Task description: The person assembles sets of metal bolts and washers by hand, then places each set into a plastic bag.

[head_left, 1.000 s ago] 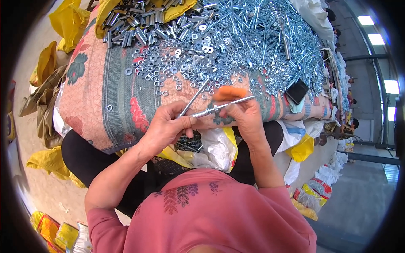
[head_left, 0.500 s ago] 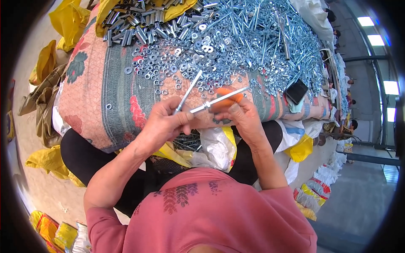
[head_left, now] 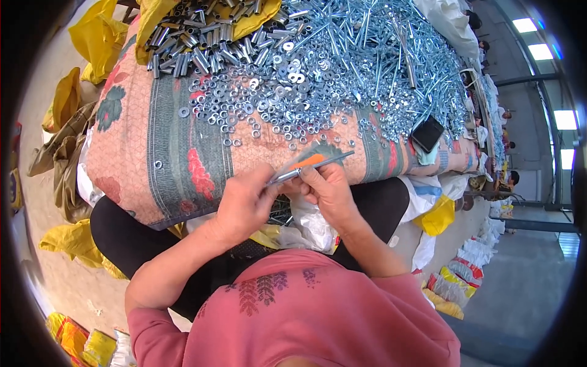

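Over the near edge of the cloth, my left hand (head_left: pixel 244 199) and my right hand (head_left: pixel 330 192) are close together. Both are closed on slim silvery bolts (head_left: pixel 287 175), which run between them and point up to the right; motion blurs them, so I cannot tell how many there are. A small nut or collar shows on the metal by my right thumb. An orange covering (head_left: pixel 309 161), seemingly on a right-hand finger, shows behind the bolts. Beyond my hands lie loose nuts and washers (head_left: pixel 275 92) and a heap of long bolts (head_left: pixel 379 49).
Short metal tubes (head_left: pixel 211 40) are piled at the far left on yellow sacking. A black box-like object (head_left: pixel 427 133) sits at the right on the patterned cloth (head_left: pixel 128 153). A white bag (head_left: pixel 312 220) is between my knees. Sacks (head_left: pixel 468 269) line the floor at right.
My hands have come closer together and turned. The separate rod that stuck up from my left hand now lies along the other metal. The orange covering has shifted left and down.
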`<state>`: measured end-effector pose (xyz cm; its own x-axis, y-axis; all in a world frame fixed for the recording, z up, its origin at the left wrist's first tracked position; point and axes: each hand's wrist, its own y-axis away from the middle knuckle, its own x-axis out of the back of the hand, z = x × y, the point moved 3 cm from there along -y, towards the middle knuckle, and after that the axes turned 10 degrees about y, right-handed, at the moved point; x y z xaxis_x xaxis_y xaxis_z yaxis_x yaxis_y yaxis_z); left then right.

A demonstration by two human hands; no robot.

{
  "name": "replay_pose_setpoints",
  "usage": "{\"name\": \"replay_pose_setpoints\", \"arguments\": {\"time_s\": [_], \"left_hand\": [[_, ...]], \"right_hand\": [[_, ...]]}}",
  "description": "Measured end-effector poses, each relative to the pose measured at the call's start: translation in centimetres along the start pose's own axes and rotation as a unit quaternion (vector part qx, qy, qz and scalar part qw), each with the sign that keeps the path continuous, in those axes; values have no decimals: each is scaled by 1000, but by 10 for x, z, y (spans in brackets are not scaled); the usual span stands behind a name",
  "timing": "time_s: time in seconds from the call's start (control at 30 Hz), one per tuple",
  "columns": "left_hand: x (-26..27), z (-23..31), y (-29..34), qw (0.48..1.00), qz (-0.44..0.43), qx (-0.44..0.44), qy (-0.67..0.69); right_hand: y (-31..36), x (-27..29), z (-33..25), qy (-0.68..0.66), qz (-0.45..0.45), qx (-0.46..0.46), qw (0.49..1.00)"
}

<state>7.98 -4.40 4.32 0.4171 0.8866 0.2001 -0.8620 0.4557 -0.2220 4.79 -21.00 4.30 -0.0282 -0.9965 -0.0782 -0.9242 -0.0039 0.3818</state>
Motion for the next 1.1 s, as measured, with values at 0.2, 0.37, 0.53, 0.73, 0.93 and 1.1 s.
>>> {"name": "replay_pose_setpoints", "arguments": {"time_s": [0.2, 0.37, 0.53, 0.73, 0.93, 1.1], "left_hand": [[-2, -4, -3, 986, -55, 84, 135], [3, -9, -6, 892, -85, 265, 357], [2, -12, -3, 853, -31, 294, 431], [5, -12, -8, 839, -17, 297, 456], [7, -11, -7, 840, -17, 299, 453], [7, -8, -11, 836, -17, 310, 453]], "right_hand": [[10, 11, 5, -43, 31, -21, 998], [23, 28, -16, 177, -91, -4, 980], [-16, 57, -46, 449, 87, 113, 882], [-56, 72, -42, 641, 231, 243, 690], [-45, 83, -51, 586, 178, 192, 767], [-57, 96, -60, 619, 277, 284, 678]]}}
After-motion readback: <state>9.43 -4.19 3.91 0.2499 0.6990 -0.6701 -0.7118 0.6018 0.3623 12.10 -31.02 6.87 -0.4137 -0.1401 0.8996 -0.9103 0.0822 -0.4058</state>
